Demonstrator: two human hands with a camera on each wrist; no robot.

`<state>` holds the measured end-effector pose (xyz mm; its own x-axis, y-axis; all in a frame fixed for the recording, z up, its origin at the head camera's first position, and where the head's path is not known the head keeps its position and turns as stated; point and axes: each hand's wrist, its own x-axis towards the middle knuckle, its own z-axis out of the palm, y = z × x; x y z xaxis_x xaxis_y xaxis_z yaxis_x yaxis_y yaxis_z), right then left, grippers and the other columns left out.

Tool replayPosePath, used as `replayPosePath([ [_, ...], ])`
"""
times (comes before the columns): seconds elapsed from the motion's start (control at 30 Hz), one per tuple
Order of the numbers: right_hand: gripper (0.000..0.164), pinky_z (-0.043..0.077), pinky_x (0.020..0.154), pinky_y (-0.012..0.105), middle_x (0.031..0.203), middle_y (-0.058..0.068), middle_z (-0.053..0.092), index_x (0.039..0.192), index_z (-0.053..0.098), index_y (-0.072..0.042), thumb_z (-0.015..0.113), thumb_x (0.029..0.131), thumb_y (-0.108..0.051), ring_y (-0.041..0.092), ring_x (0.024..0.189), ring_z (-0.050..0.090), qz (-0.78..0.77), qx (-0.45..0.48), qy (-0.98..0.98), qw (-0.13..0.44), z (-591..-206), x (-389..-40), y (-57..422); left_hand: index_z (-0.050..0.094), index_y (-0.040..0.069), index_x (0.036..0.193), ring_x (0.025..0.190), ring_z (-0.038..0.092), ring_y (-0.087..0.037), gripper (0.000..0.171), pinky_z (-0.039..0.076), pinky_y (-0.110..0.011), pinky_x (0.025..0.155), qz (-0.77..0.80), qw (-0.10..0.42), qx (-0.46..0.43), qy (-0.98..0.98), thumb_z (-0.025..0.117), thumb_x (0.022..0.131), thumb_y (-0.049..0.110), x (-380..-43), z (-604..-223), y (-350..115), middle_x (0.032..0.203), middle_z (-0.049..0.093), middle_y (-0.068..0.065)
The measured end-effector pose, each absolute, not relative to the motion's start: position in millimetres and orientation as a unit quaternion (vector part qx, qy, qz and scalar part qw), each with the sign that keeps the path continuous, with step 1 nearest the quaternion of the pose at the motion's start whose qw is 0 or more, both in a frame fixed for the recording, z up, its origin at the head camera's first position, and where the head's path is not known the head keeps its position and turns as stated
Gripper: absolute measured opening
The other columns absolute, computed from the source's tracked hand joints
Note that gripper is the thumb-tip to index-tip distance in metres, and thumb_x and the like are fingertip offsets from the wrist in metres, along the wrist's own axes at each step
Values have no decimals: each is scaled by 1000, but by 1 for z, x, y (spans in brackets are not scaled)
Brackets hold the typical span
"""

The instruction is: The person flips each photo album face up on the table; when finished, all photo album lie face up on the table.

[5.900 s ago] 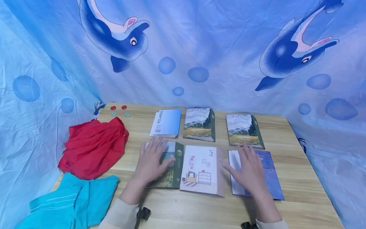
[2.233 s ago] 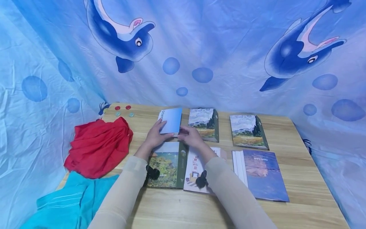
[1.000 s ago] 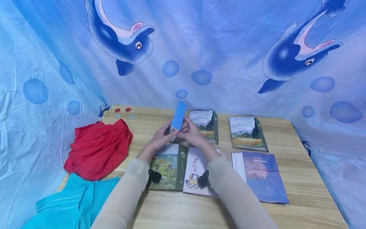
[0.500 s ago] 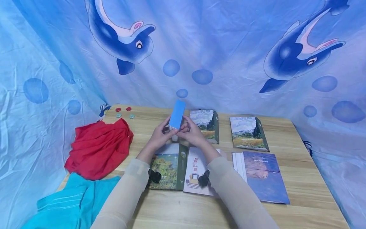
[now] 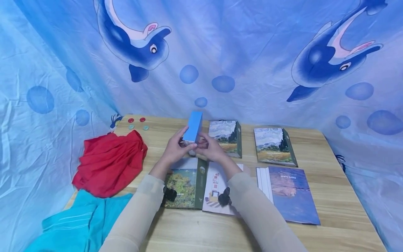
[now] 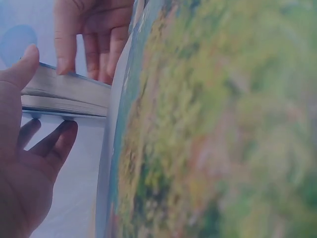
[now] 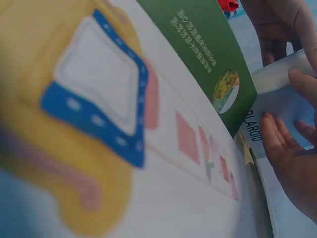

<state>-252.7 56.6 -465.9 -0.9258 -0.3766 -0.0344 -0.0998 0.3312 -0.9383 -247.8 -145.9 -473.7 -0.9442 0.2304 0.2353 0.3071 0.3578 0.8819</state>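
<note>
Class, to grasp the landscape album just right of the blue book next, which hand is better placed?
Probably the right hand: it is nearer that landscape album; the left hand is across the blue book, which both hold.

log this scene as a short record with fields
hands: left hand and right hand, both gripping
held: blue POLAROID book, narrow side up
nearer row: green-spined book, white book, purple book
farther row: two landscape books
cloths: red cloth, teal cloth, at left
small items: red discs, green discs, far left corner
surface: wooden table
</note>
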Motion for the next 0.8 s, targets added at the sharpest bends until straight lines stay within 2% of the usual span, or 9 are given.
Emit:
replayPosePath([
  [0.2,78,51,104,44,139,17,54,157,35,-17,77,92,-24,33,126,59,-554,-142,805,156,-469,-251,57,33,22,160,131,52,-41,82,52,-48,101,-539,44,-136,-830,76,92,38,-246,-471,-148,162,32,-13],
  [0.43,80,50,105,45,143,19,52,159,32,-13,75,94,-28,34,127,58,-531,-138,820,162,-469,-250,58,32,20,160,134,49,-42,82,49,-54,104,-538,54,-92,-836,74,92,42,-244,-472,-155,157,39,-19],
  [0.67,72,44,111,46,149,16,51,155,41,-10,73,95,-29,32,134,53,-452,-171,863,149,-469,-249,56,35,15,159,136,47,-41,80,45,-54,109,-548,51,-57,-833,75,93,38,-243,-472,-168,157,40,-18],
  [0.8,66,41,113,45,149,12,52,151,48,-10,74,94,-33,30,135,50,-410,-195,880,139,-469,-248,53,37,12,157,140,42,-40,78,40,-52,113,-542,42,-24,-839,71,94,43,-244,-474,-173,160,36,-16],
])
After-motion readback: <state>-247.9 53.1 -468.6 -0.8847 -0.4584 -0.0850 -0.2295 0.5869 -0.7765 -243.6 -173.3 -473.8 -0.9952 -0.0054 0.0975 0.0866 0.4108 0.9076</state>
